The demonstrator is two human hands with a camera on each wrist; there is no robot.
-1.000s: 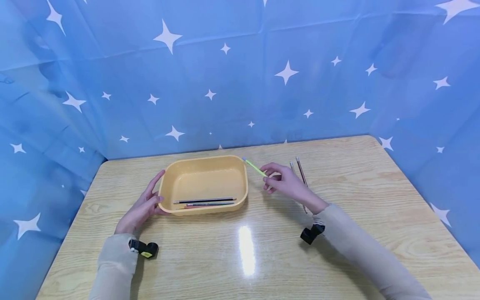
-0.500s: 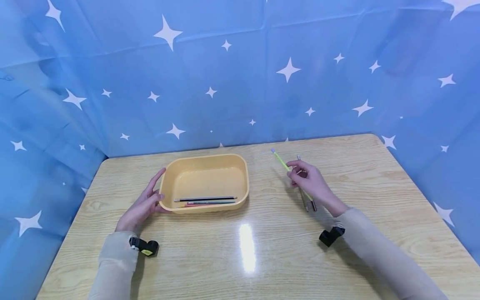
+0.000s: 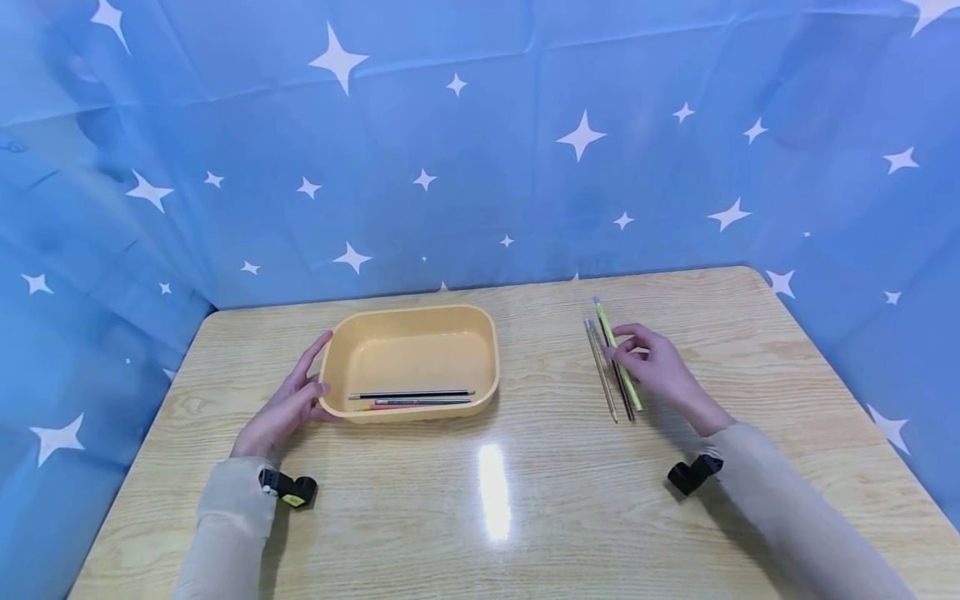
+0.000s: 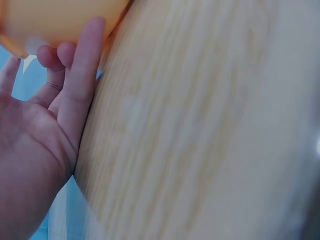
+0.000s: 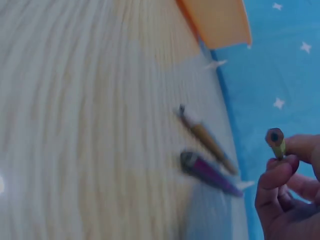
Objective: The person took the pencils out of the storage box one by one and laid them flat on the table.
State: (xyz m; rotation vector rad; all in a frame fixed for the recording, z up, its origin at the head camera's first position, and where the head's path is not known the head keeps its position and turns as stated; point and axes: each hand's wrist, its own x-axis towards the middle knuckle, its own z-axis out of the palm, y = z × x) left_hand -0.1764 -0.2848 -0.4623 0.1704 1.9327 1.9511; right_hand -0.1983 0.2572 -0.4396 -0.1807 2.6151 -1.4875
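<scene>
Left hand (image 3: 281, 412) spread, thumb and fingers touching tray (image 3: 420, 362) at left end. Right hand (image 3: 656, 364) pinches yellow-green pencil (image 3: 604, 321), fingers curled.

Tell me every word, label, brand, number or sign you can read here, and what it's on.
There is no readable text in any view.
Yellow-green label on the left wrist's black device: too small to read.
Yellow-green pencil, gold pencil and pencils in the tray: any print is too small or blurred.
Blue backdrop: white stars, no lettering visible.
</scene>
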